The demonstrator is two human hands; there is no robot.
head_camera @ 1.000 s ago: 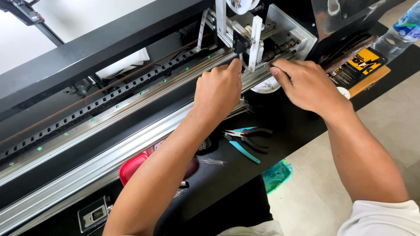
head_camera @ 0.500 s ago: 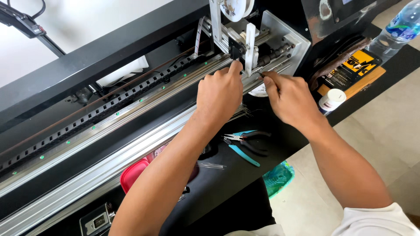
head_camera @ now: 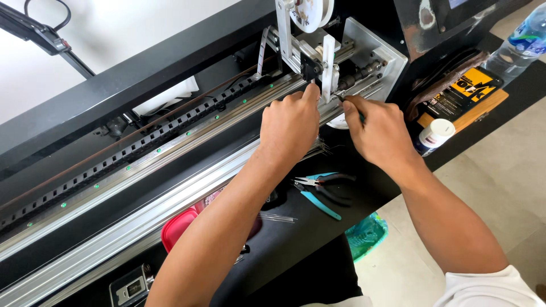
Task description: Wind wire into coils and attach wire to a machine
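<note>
A long flat knitting machine with a metal rail (head_camera: pixel 170 165) runs across the view. Its carriage (head_camera: pixel 318 57), grey and white, sits at the right end. My left hand (head_camera: pixel 290 128) rests on the rail with its fingertips against the black part under the carriage. My right hand (head_camera: pixel 378 133) is just right of it, pinching a thin dark tool (head_camera: pixel 350 105) whose tip points at the carriage. The tool's end is hidden between the fingers.
Teal-handled pliers (head_camera: pixel 321 190) and loose needles (head_camera: pixel 276 217) lie on the black front ledge below my arms. A red case (head_camera: pixel 176 227) sits further left. At right: a small white-capped bottle (head_camera: pixel 435 135), a yellow-black packet (head_camera: pixel 469 88), a water bottle (head_camera: pixel 520 48).
My right hand has moved left and up toward the carriage, closing onto a thin tool. My left hand has stayed at the carriage, shifting only slightly.
</note>
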